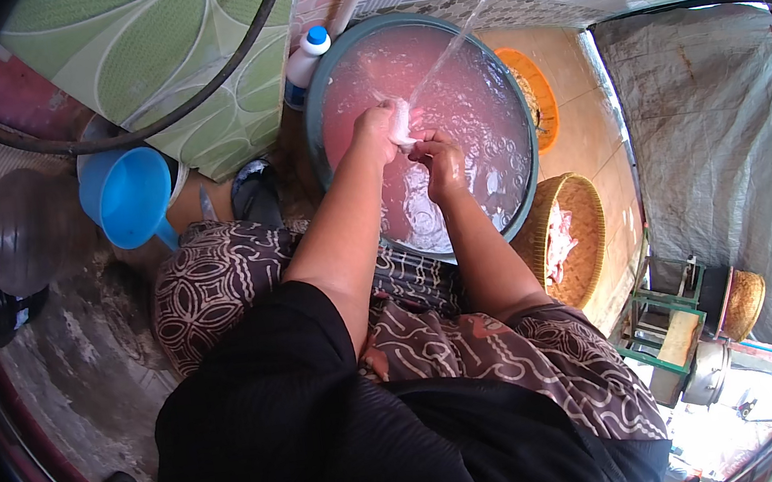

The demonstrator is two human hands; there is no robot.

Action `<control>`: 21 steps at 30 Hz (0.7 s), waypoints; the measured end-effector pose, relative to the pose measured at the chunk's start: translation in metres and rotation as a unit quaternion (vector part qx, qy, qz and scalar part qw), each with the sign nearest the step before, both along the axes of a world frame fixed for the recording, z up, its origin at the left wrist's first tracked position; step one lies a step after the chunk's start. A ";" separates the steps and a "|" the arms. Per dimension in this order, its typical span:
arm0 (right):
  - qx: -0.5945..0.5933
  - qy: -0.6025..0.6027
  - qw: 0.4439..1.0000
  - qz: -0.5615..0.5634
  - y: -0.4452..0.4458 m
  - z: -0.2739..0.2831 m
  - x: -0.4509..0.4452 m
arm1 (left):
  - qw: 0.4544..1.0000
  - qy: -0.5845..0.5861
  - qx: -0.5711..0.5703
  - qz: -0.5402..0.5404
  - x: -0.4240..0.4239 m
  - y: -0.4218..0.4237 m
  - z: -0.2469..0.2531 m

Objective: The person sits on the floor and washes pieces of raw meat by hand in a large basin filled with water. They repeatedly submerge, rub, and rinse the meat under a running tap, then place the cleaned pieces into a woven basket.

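Note:
Over a large grey-green plastic tub (532, 153) of cloudy pink water, both hands hold a pale piece of raw meat (401, 122), possibly chicken. My left hand (377, 131) grips it from the left side. With bent fingers, my right hand (441, 160) pinches its lower end. A stream of water (453, 44) falls from the top right and lands by the meat. Beside the tub on the right, a woven bamboo basket (590, 246) holds several pieces of raw meat (559, 243). The lower part of the tub's contents is hidden by the murky water.
A white bottle with a blue cap (305, 61) stands against the tub's left side. An orange basin (547, 101) lies on the tiled floor to the right. On the left are a blue dipper (131, 198) and a dark hose (212, 89). A grey tarpaulin (694, 127) hangs at right.

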State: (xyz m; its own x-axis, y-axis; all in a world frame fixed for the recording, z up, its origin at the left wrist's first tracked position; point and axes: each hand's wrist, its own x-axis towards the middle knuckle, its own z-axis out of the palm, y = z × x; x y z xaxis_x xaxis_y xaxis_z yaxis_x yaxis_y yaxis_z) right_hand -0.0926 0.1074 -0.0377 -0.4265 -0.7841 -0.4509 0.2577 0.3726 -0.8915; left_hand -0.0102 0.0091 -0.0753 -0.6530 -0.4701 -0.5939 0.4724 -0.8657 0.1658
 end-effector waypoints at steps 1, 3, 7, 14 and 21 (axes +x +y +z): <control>0.000 -0.008 0.999 -0.035 -0.002 0.002 0.002 | 1.000 0.006 -0.002 0.012 0.002 -0.001 -0.002; 0.001 -0.023 0.994 -0.105 -0.005 0.005 0.008 | 0.999 0.019 -0.006 0.037 0.006 -0.003 -0.003; 0.074 -0.338 0.938 0.035 -0.013 0.021 0.008 | 0.995 0.018 -0.087 0.044 0.013 -0.003 0.011; 0.016 -0.082 0.996 -0.043 -0.027 0.006 0.001 | 0.983 -0.102 -0.143 0.057 0.011 -0.002 0.002; 0.055 -0.009 0.998 -0.008 -0.037 0.013 0.019 | 0.963 -0.176 -0.199 -0.050 0.004 0.015 -0.002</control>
